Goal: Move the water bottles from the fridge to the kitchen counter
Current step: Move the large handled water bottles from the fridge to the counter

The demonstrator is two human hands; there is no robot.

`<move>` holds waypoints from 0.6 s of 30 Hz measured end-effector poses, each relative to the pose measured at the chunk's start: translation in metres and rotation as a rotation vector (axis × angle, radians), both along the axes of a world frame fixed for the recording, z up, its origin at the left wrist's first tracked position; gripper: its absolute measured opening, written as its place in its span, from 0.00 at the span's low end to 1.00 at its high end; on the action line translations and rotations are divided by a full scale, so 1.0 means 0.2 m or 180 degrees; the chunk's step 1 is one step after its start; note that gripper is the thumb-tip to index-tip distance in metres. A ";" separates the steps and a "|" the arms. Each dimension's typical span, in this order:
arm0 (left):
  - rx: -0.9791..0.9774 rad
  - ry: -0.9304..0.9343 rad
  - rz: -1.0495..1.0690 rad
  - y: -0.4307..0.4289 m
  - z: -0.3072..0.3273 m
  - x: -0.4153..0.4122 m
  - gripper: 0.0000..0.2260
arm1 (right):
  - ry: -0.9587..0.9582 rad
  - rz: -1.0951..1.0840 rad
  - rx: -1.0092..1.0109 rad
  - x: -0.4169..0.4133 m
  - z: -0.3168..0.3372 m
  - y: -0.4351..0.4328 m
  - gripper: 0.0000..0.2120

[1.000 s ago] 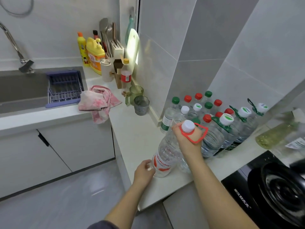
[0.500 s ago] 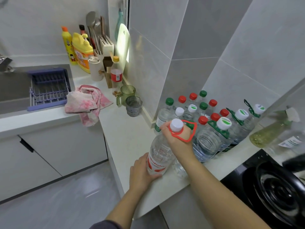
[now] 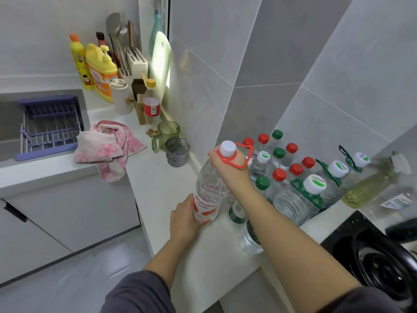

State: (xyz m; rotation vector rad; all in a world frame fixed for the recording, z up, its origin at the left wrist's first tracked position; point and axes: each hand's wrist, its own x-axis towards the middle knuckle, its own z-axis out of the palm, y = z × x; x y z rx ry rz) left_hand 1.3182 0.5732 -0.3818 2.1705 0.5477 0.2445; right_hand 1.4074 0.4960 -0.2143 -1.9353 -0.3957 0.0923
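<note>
Now both hands gripping large clear red-labelled water bottle (image 3: 208, 188): right hand (image 3: 232, 168) at neck, left hand (image 3: 187, 216) steadying base onto white counter (image 3: 162, 184).

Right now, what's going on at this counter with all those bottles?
A person is setting a large water bottle with a red label and red carry handle down on the white kitchen counter. The right hand grips it at the neck, just under the white cap, while the left hand steadies its base near the counter's front edge. Just behind it, against the tiled wall, stands a cluster of water bottles with red, green and white caps, already on the counter.
</note>
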 end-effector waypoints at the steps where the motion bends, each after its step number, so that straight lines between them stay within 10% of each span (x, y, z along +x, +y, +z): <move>1: -0.0019 0.0017 -0.0007 0.01 0.00 0.03 0.27 | 0.0059 0.0053 -0.0011 0.02 0.00 0.01 0.10; 13: -0.0682 -0.0055 -0.0240 0.08 0.00 0.17 0.32 | 0.0091 0.0280 0.0032 0.11 0.03 0.02 0.10; 18: -0.0801 -0.0352 -0.0143 0.03 0.02 0.15 0.33 | -0.0488 0.0327 -0.1492 0.06 0.07 -0.08 0.28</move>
